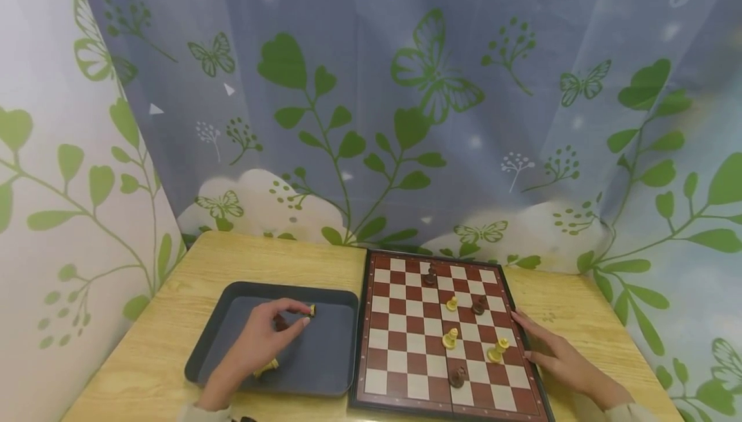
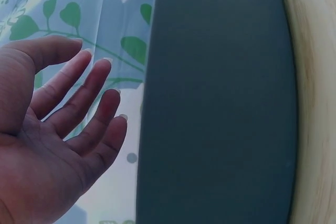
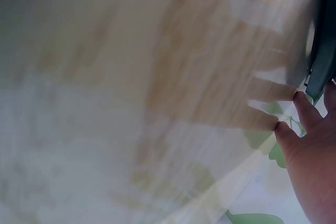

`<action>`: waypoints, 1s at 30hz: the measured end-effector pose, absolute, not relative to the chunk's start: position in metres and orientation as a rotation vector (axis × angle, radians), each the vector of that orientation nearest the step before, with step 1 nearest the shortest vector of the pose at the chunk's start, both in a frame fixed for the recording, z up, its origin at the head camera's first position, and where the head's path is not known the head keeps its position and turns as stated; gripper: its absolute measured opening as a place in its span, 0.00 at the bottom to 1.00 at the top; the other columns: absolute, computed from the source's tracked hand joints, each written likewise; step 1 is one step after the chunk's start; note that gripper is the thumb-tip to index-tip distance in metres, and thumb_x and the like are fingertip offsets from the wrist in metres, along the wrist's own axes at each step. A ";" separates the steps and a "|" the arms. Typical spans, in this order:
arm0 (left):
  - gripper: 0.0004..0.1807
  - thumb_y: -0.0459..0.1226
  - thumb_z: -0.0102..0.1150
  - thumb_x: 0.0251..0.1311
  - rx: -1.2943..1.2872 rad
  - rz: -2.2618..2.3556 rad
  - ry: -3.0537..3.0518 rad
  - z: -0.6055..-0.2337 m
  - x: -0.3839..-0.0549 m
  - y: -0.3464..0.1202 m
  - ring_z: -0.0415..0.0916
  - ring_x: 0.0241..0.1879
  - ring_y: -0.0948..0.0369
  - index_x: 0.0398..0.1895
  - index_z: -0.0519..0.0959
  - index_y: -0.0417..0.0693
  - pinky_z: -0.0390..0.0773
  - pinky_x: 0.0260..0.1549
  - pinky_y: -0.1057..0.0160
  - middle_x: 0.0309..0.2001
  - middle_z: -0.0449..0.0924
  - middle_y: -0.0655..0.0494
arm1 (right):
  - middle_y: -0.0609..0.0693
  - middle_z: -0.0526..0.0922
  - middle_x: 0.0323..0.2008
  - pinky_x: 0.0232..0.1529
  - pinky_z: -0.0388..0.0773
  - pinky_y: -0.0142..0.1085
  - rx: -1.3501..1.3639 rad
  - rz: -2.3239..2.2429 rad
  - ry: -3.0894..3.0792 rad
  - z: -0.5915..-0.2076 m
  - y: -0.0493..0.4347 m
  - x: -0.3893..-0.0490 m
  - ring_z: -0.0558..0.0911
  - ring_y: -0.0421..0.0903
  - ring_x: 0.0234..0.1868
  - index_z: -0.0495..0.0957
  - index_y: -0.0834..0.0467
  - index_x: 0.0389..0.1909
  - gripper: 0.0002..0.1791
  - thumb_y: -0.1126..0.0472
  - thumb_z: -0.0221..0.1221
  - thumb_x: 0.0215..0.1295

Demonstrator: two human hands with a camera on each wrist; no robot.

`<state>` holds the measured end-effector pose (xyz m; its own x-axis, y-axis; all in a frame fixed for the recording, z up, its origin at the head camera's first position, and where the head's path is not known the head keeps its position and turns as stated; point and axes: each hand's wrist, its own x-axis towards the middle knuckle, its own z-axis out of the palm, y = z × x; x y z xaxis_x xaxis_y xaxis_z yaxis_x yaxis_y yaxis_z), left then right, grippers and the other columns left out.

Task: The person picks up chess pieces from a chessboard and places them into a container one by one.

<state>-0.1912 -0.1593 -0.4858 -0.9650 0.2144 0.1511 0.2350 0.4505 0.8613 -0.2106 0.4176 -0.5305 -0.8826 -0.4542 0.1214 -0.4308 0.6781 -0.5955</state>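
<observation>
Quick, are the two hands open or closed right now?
Left hand: open above the tray, fingertips by a small chess piece.
Right hand: open, resting at the chessboard's edge.

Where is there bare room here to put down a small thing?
Bare: the table left of the tray, the strip behind it, and the chessboard columns nearest the tray. Crowded: the chessboard's right half, with most of its pieces and the right hand at its edge, and the tray around the left hand.

a pale cream left sleeve (image 1: 203, 413) and a matching right sleeve (image 1: 632, 413) stop short of the bare left hand (image 1: 263, 337) and right hand (image 1: 553, 351).
</observation>
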 end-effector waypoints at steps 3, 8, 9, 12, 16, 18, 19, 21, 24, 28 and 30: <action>0.08 0.38 0.66 0.67 -0.435 -1.604 -2.643 -0.487 -0.191 -0.155 0.65 0.18 0.68 0.47 0.86 0.50 0.72 0.21 0.66 0.45 0.86 0.52 | 0.64 0.57 0.77 0.60 0.57 0.16 -0.737 -1.016 2.831 -0.531 0.417 -0.210 0.48 0.16 0.68 0.59 0.54 0.79 0.38 0.60 0.62 0.71; 0.07 0.39 0.66 0.67 -0.472 -1.547 -2.630 -0.487 -0.190 -0.145 0.80 0.36 0.62 0.46 0.86 0.52 0.79 0.36 0.62 0.46 0.87 0.52 | 0.62 0.57 0.77 0.62 0.61 0.19 -0.714 -0.965 2.861 -0.530 0.417 -0.210 0.48 0.16 0.69 0.59 0.53 0.79 0.38 0.58 0.61 0.71; 0.07 0.39 0.66 0.67 -0.483 -1.530 -2.633 -0.488 -0.190 -0.142 0.81 0.42 0.59 0.45 0.86 0.53 0.79 0.41 0.60 0.47 0.87 0.53 | 0.61 0.57 0.78 0.62 0.61 0.19 -0.711 -0.960 2.866 -0.530 0.417 -0.210 0.48 0.17 0.69 0.59 0.53 0.79 0.38 0.58 0.62 0.71; 0.06 0.39 0.66 0.67 -0.509 -1.510 -2.637 -0.488 -0.191 -0.135 0.82 0.48 0.53 0.44 0.87 0.53 0.79 0.46 0.54 0.46 0.87 0.54 | 0.48 0.54 0.79 0.61 0.60 0.18 -0.729 -0.956 2.876 -0.529 0.417 -0.209 0.48 0.17 0.69 0.59 0.54 0.79 0.38 0.58 0.62 0.71; 0.06 0.39 0.66 0.67 -0.577 -1.542 -2.616 -0.488 -0.191 -0.124 0.82 0.47 0.55 0.44 0.87 0.51 0.79 0.47 0.52 0.45 0.88 0.53 | 0.29 0.48 0.76 0.61 0.56 0.15 -0.761 -0.979 2.868 -0.529 0.416 -0.209 0.48 0.17 0.69 0.60 0.55 0.79 0.38 0.59 0.61 0.71; 0.06 0.39 0.66 0.67 -0.607 -1.569 -2.600 -0.489 -0.190 -0.118 0.82 0.47 0.57 0.44 0.87 0.50 0.79 0.47 0.52 0.45 0.87 0.53 | 0.28 0.48 0.76 0.60 0.54 0.14 -0.765 -0.989 2.864 -0.529 0.415 -0.209 0.48 0.17 0.69 0.60 0.55 0.79 0.38 0.59 0.61 0.71; 0.07 0.39 0.66 0.67 -0.620 -1.585 -2.595 -0.489 -0.189 -0.115 0.82 0.47 0.56 0.44 0.86 0.50 0.79 0.47 0.52 0.45 0.87 0.53 | 0.30 0.49 0.76 0.60 0.53 0.13 -0.766 -0.991 2.863 -0.529 0.415 -0.209 0.48 0.18 0.69 0.59 0.55 0.79 0.38 0.59 0.61 0.71; 0.07 0.39 0.66 0.67 -0.643 -1.612 -2.586 -0.490 -0.187 -0.108 0.81 0.48 0.56 0.45 0.86 0.49 0.79 0.47 0.53 0.46 0.87 0.54 | 0.39 0.51 0.78 0.60 0.52 0.13 -0.764 -0.995 2.860 -0.529 0.414 -0.209 0.48 0.18 0.69 0.59 0.55 0.79 0.38 0.59 0.61 0.72; 0.08 0.39 0.65 0.68 -0.696 -1.645 -2.569 -0.491 -0.184 -0.096 0.81 0.49 0.54 0.46 0.86 0.47 0.79 0.47 0.52 0.46 0.87 0.54 | 0.56 0.55 0.79 0.60 0.50 0.12 -0.761 -1.007 2.849 -0.529 0.415 -0.210 0.48 0.18 0.69 0.58 0.55 0.79 0.38 0.59 0.61 0.72; 0.08 0.38 0.63 0.70 -0.773 -1.708 -2.554 -0.492 -0.179 -0.077 0.81 0.49 0.55 0.47 0.86 0.47 0.79 0.48 0.52 0.47 0.87 0.53 | 0.70 0.55 0.76 0.60 0.47 0.11 -0.747 -1.031 2.826 -0.530 0.416 -0.211 0.47 0.17 0.69 0.57 0.56 0.80 0.39 0.59 0.61 0.72; 0.08 0.38 0.63 0.70 -0.798 -1.765 -2.560 -0.493 -0.176 -0.066 0.80 0.48 0.56 0.47 0.85 0.46 0.78 0.48 0.54 0.49 0.86 0.51 | 0.73 0.55 0.76 0.60 0.46 0.10 -0.739 -1.032 2.823 -0.531 0.416 -0.211 0.47 0.16 0.69 0.56 0.56 0.80 0.39 0.58 0.61 0.72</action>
<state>-0.1759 -0.0662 -0.4925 -0.8741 0.4337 0.2189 0.3588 0.2727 0.8927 -0.2108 0.4161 -0.5306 -0.8851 -0.4507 0.1165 -0.4195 0.6637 -0.6193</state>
